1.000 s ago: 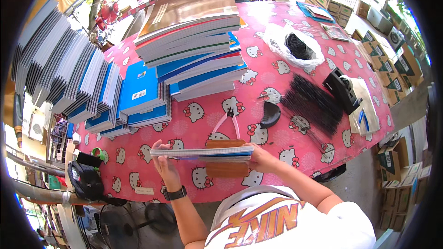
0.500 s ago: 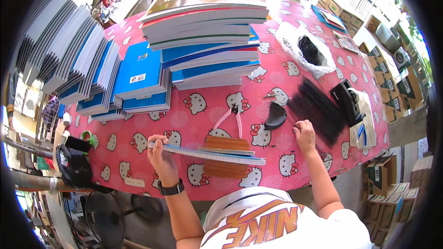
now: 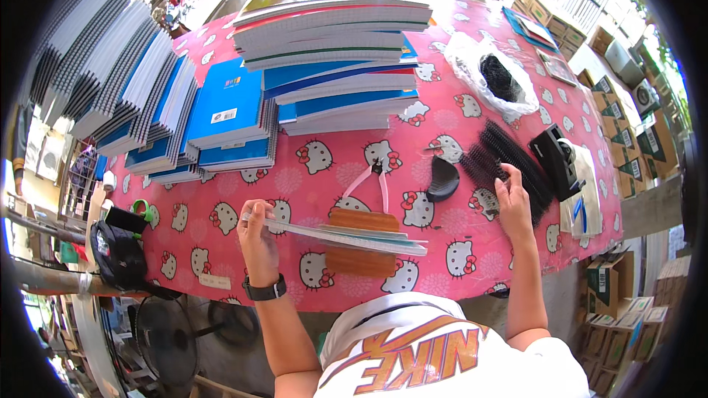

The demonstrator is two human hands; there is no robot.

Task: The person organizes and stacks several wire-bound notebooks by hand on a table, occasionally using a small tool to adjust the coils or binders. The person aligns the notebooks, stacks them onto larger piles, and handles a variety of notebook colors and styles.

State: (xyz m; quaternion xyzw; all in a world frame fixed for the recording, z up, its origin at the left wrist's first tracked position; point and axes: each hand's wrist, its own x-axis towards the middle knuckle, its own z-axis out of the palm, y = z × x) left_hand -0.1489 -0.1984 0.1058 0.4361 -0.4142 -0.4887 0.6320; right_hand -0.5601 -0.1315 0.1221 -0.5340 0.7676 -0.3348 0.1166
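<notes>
Notebook [image 3: 346, 234] in left hand [image 3: 258, 239], right hand [image 3: 511, 199] on black combs [image 3: 509, 162]

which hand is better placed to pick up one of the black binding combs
Right, probably: the right hand already rests on the black binding combs, while the left hand holds the stack of sheets.

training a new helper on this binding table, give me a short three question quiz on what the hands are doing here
1. True or false: the left hand holds a thin stack of sheets by its left end, above a brown wooden block.
2. What does the right hand rest on?
A. the clear bag of black coils
B. the row of black binding combs
C. the blue notebooks
3. Fill in: the tablecloth is pink with a ____ pattern.

Key:
1. True
2. B
3. cartoon cat
</notes>
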